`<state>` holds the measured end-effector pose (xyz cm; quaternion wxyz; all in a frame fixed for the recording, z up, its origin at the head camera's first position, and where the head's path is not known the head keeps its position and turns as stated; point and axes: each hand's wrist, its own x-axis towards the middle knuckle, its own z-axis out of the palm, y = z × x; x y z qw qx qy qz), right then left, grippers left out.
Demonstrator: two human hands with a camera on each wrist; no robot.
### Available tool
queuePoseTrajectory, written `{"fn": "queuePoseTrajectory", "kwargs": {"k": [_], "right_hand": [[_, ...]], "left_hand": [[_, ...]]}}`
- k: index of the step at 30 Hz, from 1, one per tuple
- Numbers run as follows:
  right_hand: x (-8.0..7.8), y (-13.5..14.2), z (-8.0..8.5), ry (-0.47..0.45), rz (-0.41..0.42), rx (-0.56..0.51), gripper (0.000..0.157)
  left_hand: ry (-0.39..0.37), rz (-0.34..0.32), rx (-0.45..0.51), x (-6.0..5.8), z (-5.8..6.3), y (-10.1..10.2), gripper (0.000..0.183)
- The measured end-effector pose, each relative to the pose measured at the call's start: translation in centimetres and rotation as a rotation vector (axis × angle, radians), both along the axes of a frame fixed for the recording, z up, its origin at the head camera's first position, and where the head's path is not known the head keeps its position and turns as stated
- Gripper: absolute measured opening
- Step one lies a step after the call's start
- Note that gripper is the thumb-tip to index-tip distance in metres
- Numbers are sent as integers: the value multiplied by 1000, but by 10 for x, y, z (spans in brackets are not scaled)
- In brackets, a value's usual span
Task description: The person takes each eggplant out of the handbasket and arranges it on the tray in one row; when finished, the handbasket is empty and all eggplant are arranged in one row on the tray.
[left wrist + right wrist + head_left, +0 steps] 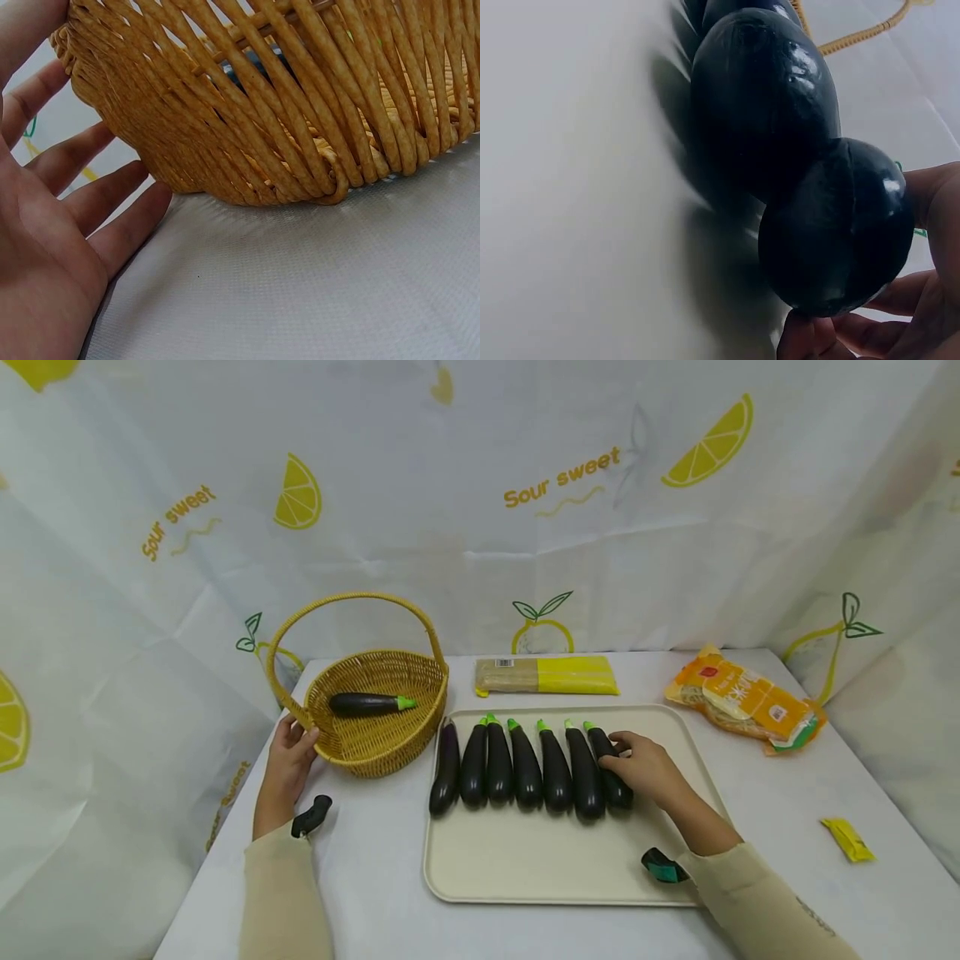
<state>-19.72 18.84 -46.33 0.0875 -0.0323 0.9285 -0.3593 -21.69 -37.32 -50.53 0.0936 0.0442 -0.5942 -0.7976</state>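
My left hand (pixel 291 756) holds the left side of a woven basket (pixel 382 766) near the foot of its handle, thumb at the rim and fingers against the outer weave (pixel 247 127). One dark eggplant (pixel 365 704) with a green stem end lies inside. On the beige tray (pixel 525 868), several eggplants lie side by side in a row. My right hand (pixel 647 770) grips the rightmost eggplant (pixel 611 772). In the right wrist view, fingers curl beneath that eggplant's rounded end (pixel 836 232) and the thumb lies along its side; a neighbouring eggplant (pixel 765 97) touches it.
Behind the tray lies a flat yellow and tan packet (pixel 547 676). An orange food bag (pixel 750 700) is at the back right, and a small yellow packet (pixel 847 840) lies on the white table (pixel 787 877) at right. A lemon-print curtain (pixel 450 527) hangs behind.
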Motion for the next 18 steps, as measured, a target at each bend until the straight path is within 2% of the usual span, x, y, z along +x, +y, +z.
{"fn": "queuePoseTrajectory", "kwargs": {"k": [11, 15, 18], "right_hand": [[-3, 4, 0, 16, 24, -9, 61], [-8, 3, 13, 39, 23, 11, 62], [-17, -8, 27, 80, 31, 24, 62]], "left_hand": [[-31, 8, 11, 0, 1, 1, 48], [-32, 6, 9, 0, 1, 1, 47], [-23, 6, 21, 1, 1, 1, 47]]}}
